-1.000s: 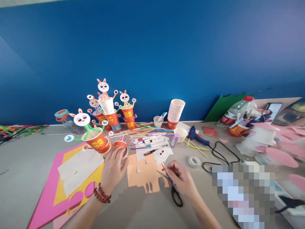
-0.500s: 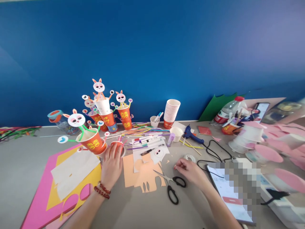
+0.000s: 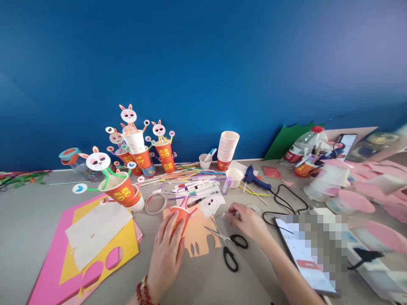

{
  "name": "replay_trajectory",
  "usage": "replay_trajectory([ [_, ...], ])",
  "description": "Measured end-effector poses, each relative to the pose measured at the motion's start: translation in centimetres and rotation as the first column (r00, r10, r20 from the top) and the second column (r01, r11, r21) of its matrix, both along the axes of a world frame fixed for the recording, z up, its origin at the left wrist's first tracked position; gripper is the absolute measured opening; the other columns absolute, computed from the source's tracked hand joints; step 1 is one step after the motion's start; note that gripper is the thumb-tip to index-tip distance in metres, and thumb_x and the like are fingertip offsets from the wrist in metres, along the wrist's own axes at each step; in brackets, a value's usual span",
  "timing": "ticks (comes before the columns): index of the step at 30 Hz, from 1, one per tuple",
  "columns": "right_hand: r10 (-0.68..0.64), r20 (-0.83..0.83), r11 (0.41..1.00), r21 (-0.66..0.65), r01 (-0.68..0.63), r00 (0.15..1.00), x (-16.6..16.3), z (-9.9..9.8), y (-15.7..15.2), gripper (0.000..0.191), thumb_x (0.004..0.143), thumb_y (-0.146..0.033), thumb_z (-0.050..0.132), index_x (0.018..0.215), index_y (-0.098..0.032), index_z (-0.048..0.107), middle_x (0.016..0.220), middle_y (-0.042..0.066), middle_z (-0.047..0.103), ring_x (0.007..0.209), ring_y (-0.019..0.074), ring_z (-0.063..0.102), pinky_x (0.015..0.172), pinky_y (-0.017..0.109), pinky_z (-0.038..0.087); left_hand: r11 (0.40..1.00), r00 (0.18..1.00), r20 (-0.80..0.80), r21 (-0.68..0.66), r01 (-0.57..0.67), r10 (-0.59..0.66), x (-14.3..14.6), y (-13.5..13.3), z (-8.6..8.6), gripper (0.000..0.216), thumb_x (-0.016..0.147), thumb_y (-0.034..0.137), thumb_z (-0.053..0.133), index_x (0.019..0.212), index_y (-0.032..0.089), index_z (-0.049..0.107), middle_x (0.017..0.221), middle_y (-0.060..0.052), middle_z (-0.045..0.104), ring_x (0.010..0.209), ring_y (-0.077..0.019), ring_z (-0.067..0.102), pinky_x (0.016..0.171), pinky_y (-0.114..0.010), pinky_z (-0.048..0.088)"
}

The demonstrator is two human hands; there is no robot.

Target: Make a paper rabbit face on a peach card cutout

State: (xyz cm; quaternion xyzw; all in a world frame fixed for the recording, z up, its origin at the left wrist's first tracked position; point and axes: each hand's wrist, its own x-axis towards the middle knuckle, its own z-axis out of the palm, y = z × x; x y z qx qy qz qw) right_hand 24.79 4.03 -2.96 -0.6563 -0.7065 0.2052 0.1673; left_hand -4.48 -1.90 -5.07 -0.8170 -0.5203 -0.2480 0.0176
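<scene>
My left hand is wrapped round a small red paper cup with pink pipe cleaners sticking up from it. The cup is over a sheet of peach paper with shapes cut out of it. My right hand has its fingers pinched together just above the table, beside a tiny peach scrap; what they hold, if anything, is too small to name. Scissors with black handles lie partly spread between the hands. Behind the cup, a white paper carries a drawn rabbit face.
Finished rabbit cups stand at the left, near coloured paper sheets and a tape roll. Markers, a cup stack and a blue glue gun lie behind. A phone is at the right.
My left hand has moved right and nearer with the red cup, from by the tape roll to over the peach paper. My right hand has shifted slightly left, toward the small scrap.
</scene>
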Motion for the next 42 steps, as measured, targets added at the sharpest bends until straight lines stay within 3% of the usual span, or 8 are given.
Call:
replay_trajectory([
  [7,0.069,0.133,0.997,0.034,-0.075,0.989,-2.5,0.0,1.8,0.019,0.089,-0.03,0.051,0.104,-0.021,0.057,0.117,0.007,0.063,0.091,0.0222,0.066,0.065,0.027,0.041,0.997,0.996,-0.029,0.013,-0.08,0.081,-0.4,-0.6,-1.2,0.049,0.094,0.021,0.046,0.143,0.024,0.04,0.151,-0.008,0.034,0.139,-0.0296,0.031,0.108,-0.046,0.04],
  [11,0.044,0.177,0.999,0.003,-0.046,0.983,-3.8,-0.3,3.4,0.024,0.088,-0.035,0.053,0.106,-0.02,0.056,0.119,0.009,0.059,0.09,0.0225,0.065,0.06,0.026,0.038,0.998,0.998,-0.009,-0.004,-0.06,0.06,-0.4,-0.8,-1.2,0.049,0.093,0.026,0.05,0.142,0.025,0.042,0.153,-0.009,0.03,0.139,-0.0306,0.031,0.107,-0.047,0.04],
  [18,0.033,0.125,0.999,-0.029,-0.029,0.992,-4.5,-1.2,4.5,0.025,0.078,-0.026,0.061,0.102,-0.019,0.055,0.116,0.009,0.056,0.09,0.0219,0.062,0.058,0.025,0.035,0.995,0.974,0.209,-0.065,-0.078,0.09,-0.5,-0.4,-1.5,0.057,0.096,0.028,0.047,0.148,0.022,0.025,0.154,-0.015,0.025,0.142,-0.0301,0.026,0.109,-0.05,0.038],
  [24,-0.002,-0.032,1.0,-0.031,0.001,0.999,-4.1,-2.1,4.6,0.026,0.073,-0.017,0.06,0.098,-0.019,0.053,0.102,0.006,0.064,0.085,0.0205,0.062,0.061,0.026,0.035,0.986,0.932,0.336,-0.138,-0.094,0.136,-0.8,0.2,-2.0,0.058,0.096,0.027,0.045,0.149,0.022,0.021,0.153,-0.015,0.025,0.143,-0.0283,0.027,0.108,-0.048,0.04],
  [29,-0.02,-0.244,0.999,-0.03,0.013,0.97,-3.1,-2.6,4.3,0.018,0.075,-0.015,0.056,0.093,-0.021,0.054,0.087,0.003,0.067,0.079,0.02,0.063,0.065,0.027,0.04,0.994,0.961,0.259,-0.06,-0.089,0.102,-0.7,0.2,-2.0,0.06,0.096,0.02,0.043,0.15,0.022,0.018,0.155,-0.016,0.023,0.143,-0.0299,0.025,0.109,-0.051,0.038],
  [34,-0.029,-0.502,0.997,-0.077,-0.011,0.864,-2.5,-2.7,2.9,0.014,0.079,-0.031,0.055,0.088,-0.02,0.055,0.078,0.002,0.068,0.068,0.018,0.064,0.058,0.026,0.045,0.995,0.974,0.203,-0.018,-0.097,0.099,-0.7,0.3,-1.7,0.06,0.095,0.02,0.044,0.15,0.024,0.02,0.154,-0.015,0.024,0.143,-0.0308,0.025,0.109,-0.053,0.036],
  [37,-0.059,-0.593,0.993,-0.116,-0.014,0.803,-2.8,-2.9,1.4,0.02,0.079,-0.039,0.056,0.085,-0.02,0.055,0.072,0.001,0.067,0.057,0.0153,0.06,0.049,0.024,0.041,0.994,0.968,0.226,0.012,-0.111,0.106,-1.1,0.6,-1.2,0.059,0.096,0.021,0.044,0.15,0.025,0.02,0.153,-0.013,0.027,0.143,-0.0299,0.024,0.11,-0.052,0.035],
  [42,-0.103,-0.709,0.981,-0.19,-0.048,0.698,-4.1,-3.2,-1.3,0.023,0.078,-0.038,0.06,0.091,-0.02,0.054,0.071,0.001,0.068,0.051,0.0137,0.057,0.046,0.023,0.039,0.991,0.972,0.195,0.02,-0.135,0.128,-2.5,1.7,-0.6,0.057,0.097,0.022,0.041,0.15,0.024,0.021,0.153,-0.014,0.026,0.143,-0.0314,0.025,0.11,-0.053,0.035],
])
